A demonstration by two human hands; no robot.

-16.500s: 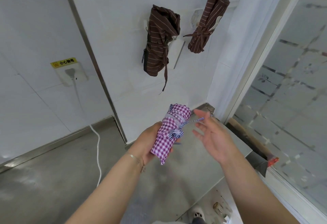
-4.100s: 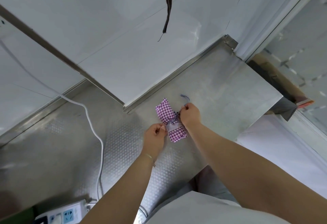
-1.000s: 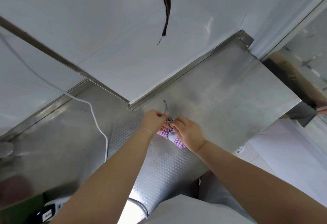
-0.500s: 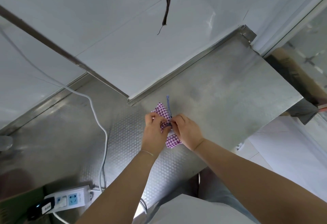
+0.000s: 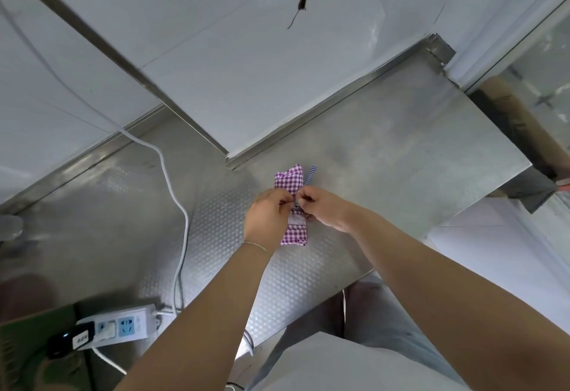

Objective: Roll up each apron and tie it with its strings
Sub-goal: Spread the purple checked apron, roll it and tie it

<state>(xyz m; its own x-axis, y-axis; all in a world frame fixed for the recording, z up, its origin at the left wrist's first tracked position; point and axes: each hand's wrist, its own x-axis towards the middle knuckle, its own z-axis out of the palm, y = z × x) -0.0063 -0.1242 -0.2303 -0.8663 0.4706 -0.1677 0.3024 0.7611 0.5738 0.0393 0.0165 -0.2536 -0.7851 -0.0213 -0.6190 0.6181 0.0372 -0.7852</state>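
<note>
Head view: gingham apron roll (image 5: 293, 233) lies lengthwise away on the desk (image 5: 401, 150); left hand (image 5: 270, 217) and right hand (image 5: 324, 208) pinch its strings (image 5: 311, 173) mid-roll.

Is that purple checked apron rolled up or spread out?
Rolled up: the apron lies as a short bundle on the metal counter, both hands pinching its string at the middle.

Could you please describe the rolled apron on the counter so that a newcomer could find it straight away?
Start at the steel counter below the white wall. Near its middle, between the left hand and right hand, lies the rolled apron. It is the only purple-and-white checked cloth there, with a blue striped string sticking out beside it.
</note>
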